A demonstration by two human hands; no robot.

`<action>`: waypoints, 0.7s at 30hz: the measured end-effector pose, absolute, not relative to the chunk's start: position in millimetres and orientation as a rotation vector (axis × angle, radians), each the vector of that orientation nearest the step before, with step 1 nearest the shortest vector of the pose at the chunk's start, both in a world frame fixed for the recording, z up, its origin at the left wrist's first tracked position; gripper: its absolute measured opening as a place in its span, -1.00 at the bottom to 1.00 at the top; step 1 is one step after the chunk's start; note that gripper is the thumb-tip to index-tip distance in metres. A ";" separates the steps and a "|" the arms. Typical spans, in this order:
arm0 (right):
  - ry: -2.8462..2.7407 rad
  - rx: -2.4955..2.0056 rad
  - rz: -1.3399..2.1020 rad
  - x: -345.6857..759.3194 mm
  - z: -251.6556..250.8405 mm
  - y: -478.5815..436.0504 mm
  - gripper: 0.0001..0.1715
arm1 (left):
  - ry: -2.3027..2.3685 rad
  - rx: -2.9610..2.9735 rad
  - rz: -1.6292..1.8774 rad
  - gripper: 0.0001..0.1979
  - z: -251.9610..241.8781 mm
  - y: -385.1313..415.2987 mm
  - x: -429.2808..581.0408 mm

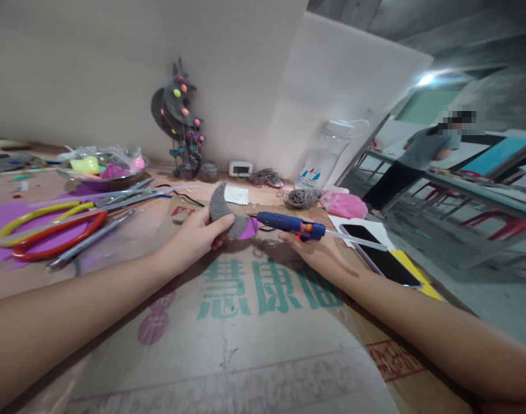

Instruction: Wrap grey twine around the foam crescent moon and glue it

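Near the centre of the frame, the left hand [208, 229] has its thumb pressed on the front of a grey crescent [220, 208], closed on it with the fingers behind. A purple piece [249, 228] shows at the crescent's lower right. Just right of centre, the right hand [309, 246] is curled about a blue glue gun [284, 222], its fingers partly hidden; the nozzle points left, close to the crescent, though whether they touch I cannot tell. Red-handled scissors [99, 225] lie at left, a phone [377, 253] at right.
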State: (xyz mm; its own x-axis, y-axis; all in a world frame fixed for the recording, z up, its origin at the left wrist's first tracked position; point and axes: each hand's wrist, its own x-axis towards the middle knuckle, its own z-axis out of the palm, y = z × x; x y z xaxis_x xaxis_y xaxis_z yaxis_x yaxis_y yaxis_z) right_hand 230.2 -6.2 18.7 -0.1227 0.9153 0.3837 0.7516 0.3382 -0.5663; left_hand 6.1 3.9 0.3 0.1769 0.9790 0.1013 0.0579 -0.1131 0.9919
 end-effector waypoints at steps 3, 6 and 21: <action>-1.880 -1.506 0.363 235.6 16.7 -0.5 -0.58 | 1.088 1.416 1.109 -0.81 1.0 3.6 5.6; -1.826 -1.497 0.453 244.8 14.6 10.5 -0.48 | 1.089 1.398 1.105 -0.81 -0.3 5.3 4.3; -1.911 -1.540 0.461 229.6 33.3 97.3 -0.48 | 1.041 1.443 1.104 -0.72 -2.6 5.4 5.1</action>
State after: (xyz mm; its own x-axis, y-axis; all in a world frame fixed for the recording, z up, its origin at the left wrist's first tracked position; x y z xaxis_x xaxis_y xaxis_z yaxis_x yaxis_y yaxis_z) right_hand 229.6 97.3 33.3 -0.1148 0.9601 0.2550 0.7385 0.2542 -0.6245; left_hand 5.1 5.4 -2.6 0.2125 0.9705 0.1142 0.0567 -0.1289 0.9900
